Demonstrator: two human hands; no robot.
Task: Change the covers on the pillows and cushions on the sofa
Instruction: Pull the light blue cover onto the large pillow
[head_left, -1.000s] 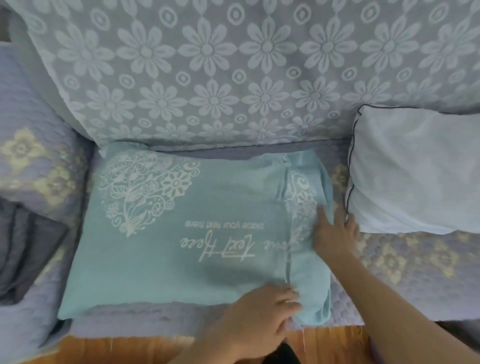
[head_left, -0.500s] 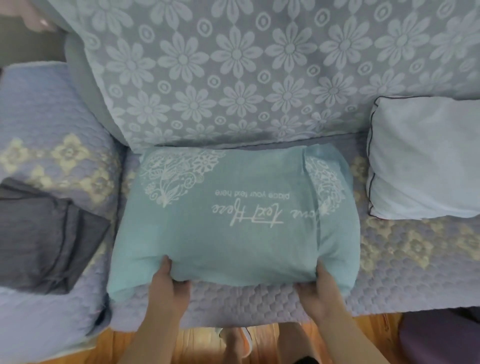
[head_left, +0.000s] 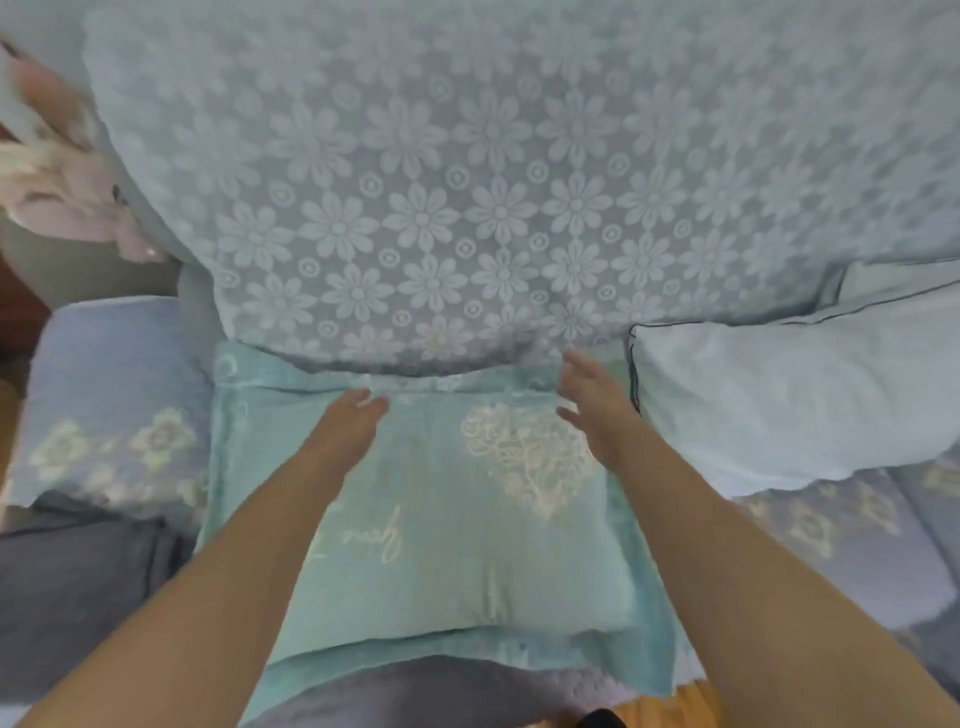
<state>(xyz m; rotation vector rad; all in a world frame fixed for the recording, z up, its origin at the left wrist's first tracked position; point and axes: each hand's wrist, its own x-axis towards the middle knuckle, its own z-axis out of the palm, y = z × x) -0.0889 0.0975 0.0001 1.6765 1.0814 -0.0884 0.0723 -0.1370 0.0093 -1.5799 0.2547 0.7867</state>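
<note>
A teal pillow (head_left: 441, 561) with a white heart print and script lies flat on the sofa seat, its far edge against the backrest. My left hand (head_left: 345, 431) rests on the pillow's far edge, its fingers bunched at the fabric fold there. My right hand (head_left: 597, 405) hovers over the far right corner with its fingers spread, holding nothing. Both forearms stretch across the pillow. A plain white pillow (head_left: 779, 395) with dark piping lies to the right, touching the teal one's side.
The backrest carries a grey-blue cover with white daisies (head_left: 467, 208). A quilted lilac seat cover (head_left: 841, 545) runs under the pillows. A dark grey cloth (head_left: 67, 597) lies at the left, pink fabric (head_left: 62, 192) at the upper left. Wooden floor (head_left: 696, 701) shows below.
The teal pillow has been turned around, so the heart print now sits on the right. Both hands moved from its near edge to its far edge, and the right hand opened.
</note>
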